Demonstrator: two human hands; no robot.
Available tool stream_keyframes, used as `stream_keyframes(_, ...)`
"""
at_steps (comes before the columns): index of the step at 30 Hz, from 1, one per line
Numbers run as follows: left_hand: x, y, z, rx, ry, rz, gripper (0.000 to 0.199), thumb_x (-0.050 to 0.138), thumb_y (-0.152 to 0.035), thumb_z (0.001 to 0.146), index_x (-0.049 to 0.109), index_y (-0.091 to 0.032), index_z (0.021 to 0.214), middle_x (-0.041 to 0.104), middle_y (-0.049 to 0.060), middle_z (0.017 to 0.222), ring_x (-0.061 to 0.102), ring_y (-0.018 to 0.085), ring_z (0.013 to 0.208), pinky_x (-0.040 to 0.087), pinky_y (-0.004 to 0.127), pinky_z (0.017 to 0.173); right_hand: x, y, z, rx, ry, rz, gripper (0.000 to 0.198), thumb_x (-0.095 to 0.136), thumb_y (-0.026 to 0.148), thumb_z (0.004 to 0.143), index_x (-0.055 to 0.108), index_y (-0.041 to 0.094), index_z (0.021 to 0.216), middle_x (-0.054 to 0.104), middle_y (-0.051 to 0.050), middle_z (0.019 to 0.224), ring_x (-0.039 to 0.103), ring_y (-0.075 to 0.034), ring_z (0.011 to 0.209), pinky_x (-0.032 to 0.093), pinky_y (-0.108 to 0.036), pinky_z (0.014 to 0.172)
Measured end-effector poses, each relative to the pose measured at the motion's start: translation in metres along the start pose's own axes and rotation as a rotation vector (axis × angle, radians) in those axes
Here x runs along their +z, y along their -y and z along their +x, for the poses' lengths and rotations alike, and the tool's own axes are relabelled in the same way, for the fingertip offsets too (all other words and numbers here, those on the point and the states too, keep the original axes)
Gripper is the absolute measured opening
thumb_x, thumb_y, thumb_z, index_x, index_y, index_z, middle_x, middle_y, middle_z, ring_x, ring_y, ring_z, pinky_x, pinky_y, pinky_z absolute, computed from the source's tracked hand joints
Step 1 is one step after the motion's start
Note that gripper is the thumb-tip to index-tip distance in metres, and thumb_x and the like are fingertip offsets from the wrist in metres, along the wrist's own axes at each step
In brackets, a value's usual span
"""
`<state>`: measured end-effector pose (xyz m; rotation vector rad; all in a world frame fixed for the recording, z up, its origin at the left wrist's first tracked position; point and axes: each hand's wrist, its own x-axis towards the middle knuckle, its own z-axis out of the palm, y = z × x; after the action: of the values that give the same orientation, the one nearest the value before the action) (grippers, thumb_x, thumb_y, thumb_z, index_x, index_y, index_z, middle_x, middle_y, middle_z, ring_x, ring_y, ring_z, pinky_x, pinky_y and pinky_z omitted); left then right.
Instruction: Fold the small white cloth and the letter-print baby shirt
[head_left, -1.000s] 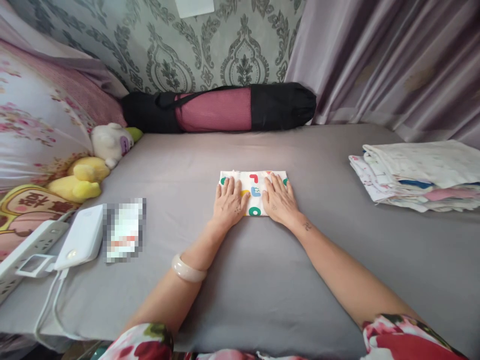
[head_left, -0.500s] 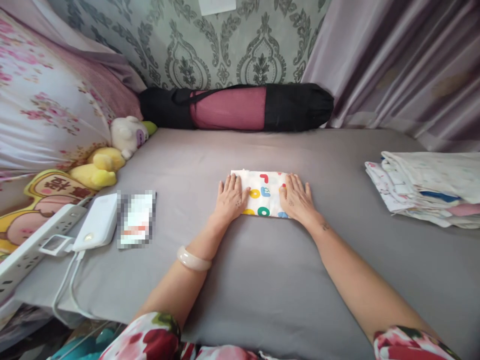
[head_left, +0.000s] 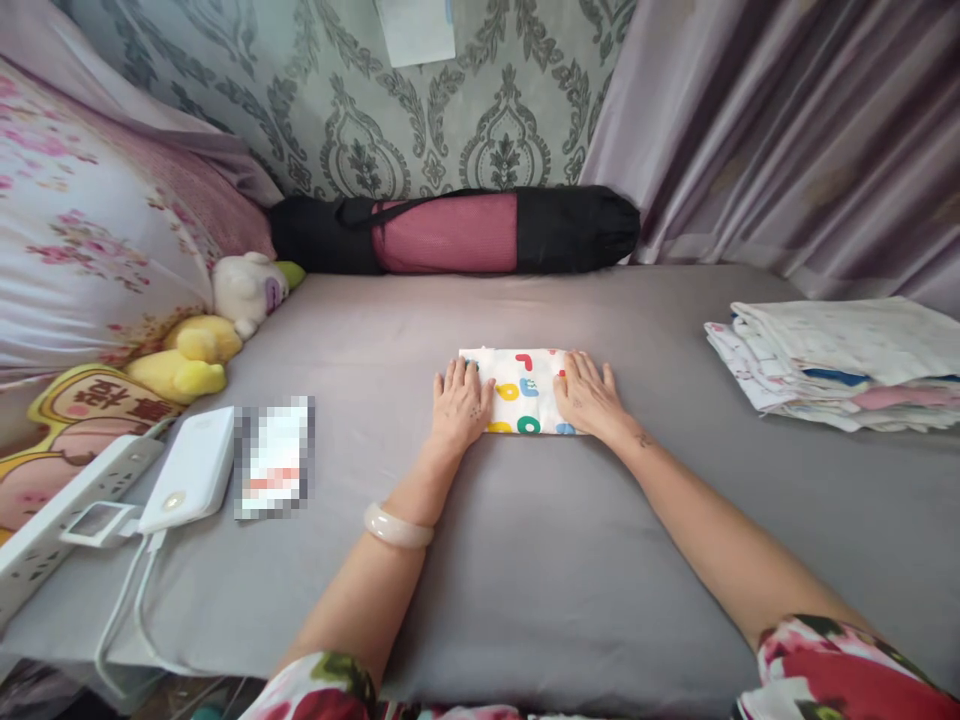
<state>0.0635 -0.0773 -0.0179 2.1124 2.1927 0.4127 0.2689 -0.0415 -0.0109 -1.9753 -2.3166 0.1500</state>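
A white cloth [head_left: 517, 410] printed with colourful letters lies folded into a flat rectangle on the grey sheet [head_left: 540, 560]. My left hand [head_left: 459, 402] rests flat on its left end, fingers stretched out. On the right end lies my right hand [head_left: 589, 395], palm down with the fingers extended. Both palms press on the cloth without gripping it, and they cover its two side edges. Off to the right is a stack of folded cloths [head_left: 840, 350], apart from my hands.
A power strip [head_left: 79, 520], a white power bank [head_left: 191, 470] with cables and a blurred flat item [head_left: 274, 455] lie at left. Plush toys [head_left: 247, 290] line that side. Along the wall lies a black and pink rolled bag [head_left: 450, 232]; a curtain [head_left: 720, 130] hangs at right.
The camera view has shifted and tilted slightly upward. Both hands stay flat on the folded cloth, with hardly any movement against it.
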Motion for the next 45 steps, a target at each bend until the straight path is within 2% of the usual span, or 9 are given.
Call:
stream_keyframes(8, 0.000, 0.001, -0.003, -0.010, -0.080, -0.035, 0.051, 0.032, -0.039, 0.101, 0.047, -0.009, 0.140, 0.042, 0.017, 0.152, 0.035, 0.030, 0.144, 0.029, 0.050, 0.117, -0.001, 0.026, 0.011, -0.146, -0.042, -0.021, 0.063, 0.019, 0.036, 0.101, 0.030, 0.000, 0.151, 0.024, -0.018, 0.160, 0.019, -0.028, 0.148, 0.011, -0.051, 0.121)
stream_keyframes(15, 0.006, 0.004, -0.002, 0.005, -0.090, -0.048, 0.049, 0.034, -0.039, 0.100, 0.048, -0.012, 0.139, 0.045, 0.016, 0.151, 0.037, 0.030, 0.142, 0.030, 0.051, 0.116, 0.011, 0.029, 0.015, -0.088, 0.010, -0.002, 0.064, 0.017, 0.038, 0.102, 0.030, 0.001, 0.152, 0.025, -0.016, 0.160, 0.017, -0.026, 0.149, 0.012, -0.049, 0.121)
stream_keyframes(20, 0.006, 0.004, -0.001, 0.013, -0.097, -0.058, 0.046, 0.036, -0.037, 0.100, 0.048, -0.012, 0.137, 0.045, 0.016, 0.151, 0.036, 0.030, 0.143, 0.030, 0.051, 0.116, 0.007, 0.032, 0.017, -0.075, 0.014, 0.003, 0.064, 0.019, 0.039, 0.101, 0.032, 0.001, 0.151, 0.026, -0.018, 0.159, 0.018, -0.029, 0.148, 0.014, -0.050, 0.120)
stream_keyframes(25, 0.003, 0.004, -0.002, 0.021, -0.102, -0.072, 0.043, 0.037, -0.035, 0.100, 0.048, -0.012, 0.134, 0.045, 0.016, 0.150, 0.036, 0.028, 0.143, 0.029, 0.049, 0.116, 0.003, 0.054, 0.015, -0.157, -0.018, -0.006, 0.063, 0.019, 0.034, 0.101, 0.030, -0.001, 0.151, 0.025, -0.018, 0.159, 0.018, -0.028, 0.148, 0.012, -0.048, 0.121)
stream_keyframes(29, 0.001, 0.005, -0.001, 0.015, -0.118, -0.085, 0.038, 0.036, -0.031, 0.100, 0.050, -0.014, 0.132, 0.047, 0.015, 0.149, 0.038, 0.027, 0.142, 0.030, 0.049, 0.116, 0.008, 0.067, 0.014, -0.211, -0.055, -0.003, 0.062, 0.020, 0.034, 0.100, 0.032, 0.000, 0.150, 0.027, -0.018, 0.159, 0.020, -0.028, 0.148, 0.015, -0.049, 0.120)
stream_keyframes(36, -0.001, 0.006, 0.000, -0.003, -0.106, -0.107, 0.034, 0.034, -0.024, 0.100, 0.051, -0.016, 0.128, 0.050, 0.013, 0.147, 0.039, 0.026, 0.141, 0.031, 0.047, 0.115, 0.021, 0.066, 0.014, -0.205, -0.075, 0.018, 0.060, 0.021, 0.034, 0.100, 0.036, 0.003, 0.149, 0.030, -0.017, 0.158, 0.022, -0.027, 0.147, 0.018, -0.047, 0.119)
stream_keyframes(45, -0.006, 0.007, 0.002, -0.020, -0.121, -0.179, 0.034, 0.034, -0.017, 0.098, 0.054, -0.013, 0.125, 0.054, 0.014, 0.143, 0.043, 0.026, 0.138, 0.035, 0.046, 0.113, 0.014, 0.077, 0.013, -0.223, -0.072, 0.004, 0.059, 0.021, 0.032, 0.100, 0.036, -0.001, 0.148, 0.030, -0.021, 0.157, 0.023, -0.030, 0.146, 0.019, -0.051, 0.118)
